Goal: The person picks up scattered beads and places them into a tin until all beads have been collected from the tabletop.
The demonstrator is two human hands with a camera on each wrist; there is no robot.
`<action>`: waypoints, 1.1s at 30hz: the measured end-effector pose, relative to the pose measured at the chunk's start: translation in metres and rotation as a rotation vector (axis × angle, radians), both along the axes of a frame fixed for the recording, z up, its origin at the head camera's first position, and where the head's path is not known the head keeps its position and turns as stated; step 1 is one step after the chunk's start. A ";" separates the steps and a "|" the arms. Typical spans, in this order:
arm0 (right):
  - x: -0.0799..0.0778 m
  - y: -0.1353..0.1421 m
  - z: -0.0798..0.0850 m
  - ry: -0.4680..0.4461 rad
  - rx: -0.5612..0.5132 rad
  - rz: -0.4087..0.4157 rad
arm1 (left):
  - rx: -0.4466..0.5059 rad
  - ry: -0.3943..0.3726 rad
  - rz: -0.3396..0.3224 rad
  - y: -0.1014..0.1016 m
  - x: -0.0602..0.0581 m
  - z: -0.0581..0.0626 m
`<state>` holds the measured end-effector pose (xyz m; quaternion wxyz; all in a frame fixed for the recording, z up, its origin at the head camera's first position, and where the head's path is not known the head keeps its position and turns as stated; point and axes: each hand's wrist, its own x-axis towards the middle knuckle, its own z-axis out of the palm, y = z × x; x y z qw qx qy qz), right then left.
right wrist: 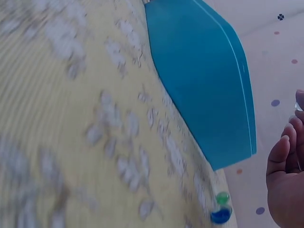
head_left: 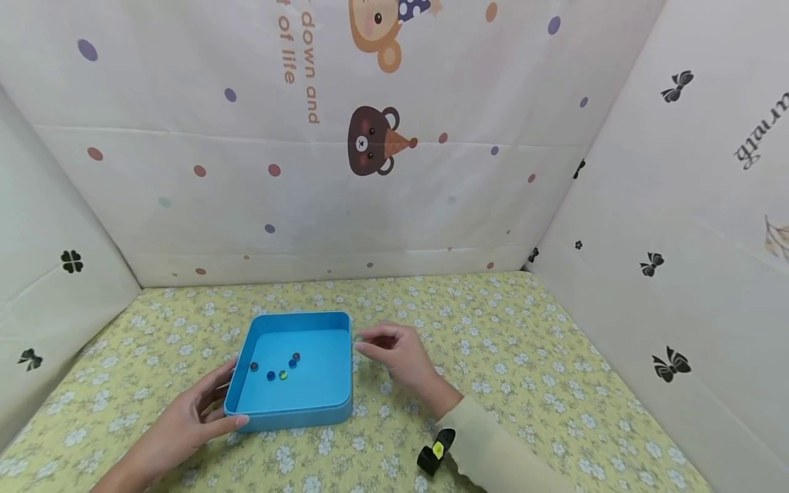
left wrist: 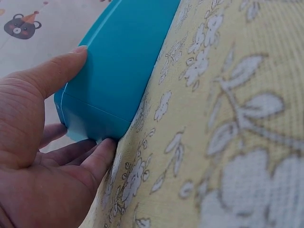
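A square blue box [head_left: 308, 415] without a lid stands on the cloth, with several small marbles [head_left: 283, 375] on its floor, some dark blue, some brownish, one yellow-green. My left hand [head_left: 192, 411] grips its near left corner, the thumb [left wrist: 59, 71] on the front wall and the fingers against the left side. Just right of the box, my right hand [head_left: 397, 352] pinches a small clear marble [right wrist: 298, 107] between thumb and fingertips, partly cut off in the right wrist view. A green marble [right wrist: 222, 198] and a blue marble [right wrist: 220, 215] lie on the cloth past the box's end.
A yellow flowered cloth [head_left: 493, 370] covers the table. Pale printed sheets [head_left: 308, 205] rise behind it and at both sides. A black strap with a yellow mark [head_left: 437, 451] sits at the right wrist, below a light sleeve [head_left: 499, 452].
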<state>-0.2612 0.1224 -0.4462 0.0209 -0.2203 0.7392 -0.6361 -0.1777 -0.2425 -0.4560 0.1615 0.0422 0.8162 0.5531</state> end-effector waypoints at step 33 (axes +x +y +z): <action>-0.005 -0.060 0.022 0.098 0.278 -0.003 | 0.007 0.032 -0.015 -0.002 -0.001 -0.001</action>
